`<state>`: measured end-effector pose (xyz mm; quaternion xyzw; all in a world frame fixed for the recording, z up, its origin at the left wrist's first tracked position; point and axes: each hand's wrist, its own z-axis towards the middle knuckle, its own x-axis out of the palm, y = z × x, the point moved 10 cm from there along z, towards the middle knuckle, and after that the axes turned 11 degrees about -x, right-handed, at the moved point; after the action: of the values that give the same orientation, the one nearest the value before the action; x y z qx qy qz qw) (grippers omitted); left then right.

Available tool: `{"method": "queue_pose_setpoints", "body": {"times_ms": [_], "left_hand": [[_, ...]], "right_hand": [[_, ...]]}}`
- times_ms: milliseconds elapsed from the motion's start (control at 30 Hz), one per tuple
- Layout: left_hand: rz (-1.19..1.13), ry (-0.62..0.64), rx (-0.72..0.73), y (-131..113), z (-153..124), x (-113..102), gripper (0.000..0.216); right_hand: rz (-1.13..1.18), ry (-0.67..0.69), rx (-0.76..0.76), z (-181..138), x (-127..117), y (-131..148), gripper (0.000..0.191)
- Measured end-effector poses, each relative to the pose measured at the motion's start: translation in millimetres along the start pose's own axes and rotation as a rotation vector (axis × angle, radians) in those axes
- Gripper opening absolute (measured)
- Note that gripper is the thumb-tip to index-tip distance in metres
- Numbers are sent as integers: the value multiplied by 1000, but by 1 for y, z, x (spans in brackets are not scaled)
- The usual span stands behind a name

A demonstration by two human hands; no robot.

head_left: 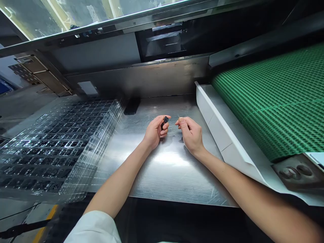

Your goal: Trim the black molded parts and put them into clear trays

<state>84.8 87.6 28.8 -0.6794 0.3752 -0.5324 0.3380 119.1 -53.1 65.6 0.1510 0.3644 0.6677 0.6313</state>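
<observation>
My left hand [155, 131] rests on the steel table [167, 162], its fingers curled round a small black round part [165, 120] held up between thumb and forefinger. A few centimetres to the right, my right hand [190, 133] is closed in a pinch, thumb against forefinger; what it pinches, if anything, is too small to make out. The two hands face each other without touching. To the left lies a stack of clear plastic trays [58, 145] with several small black parts seated in its pockets.
A green mesh conveyor belt [278, 101] runs along the right, bordered by a white guard [222, 128]. A dark machine housing with a screen [164, 42] stands behind the table. A small black block [131, 106] lies near the back. A control panel with buttons [296, 172] sits at lower right.
</observation>
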Motion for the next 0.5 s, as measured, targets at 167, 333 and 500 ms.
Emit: {"method": "queue_pose_setpoints", "body": {"times_ms": [167, 333, 500], "left_hand": [[35, -65, 2, 3, 4, -7, 24], [63, -117, -46, 15, 9, -12, 13], [102, -99, -46, 14, 17, -18, 9]], "right_hand": [[32, -2, 0, -1, 2, -5, 57], [2, 59, -42, -5, 8, 2, 53], [-51, 116, -138, -4, 16, 10, 52]]}}
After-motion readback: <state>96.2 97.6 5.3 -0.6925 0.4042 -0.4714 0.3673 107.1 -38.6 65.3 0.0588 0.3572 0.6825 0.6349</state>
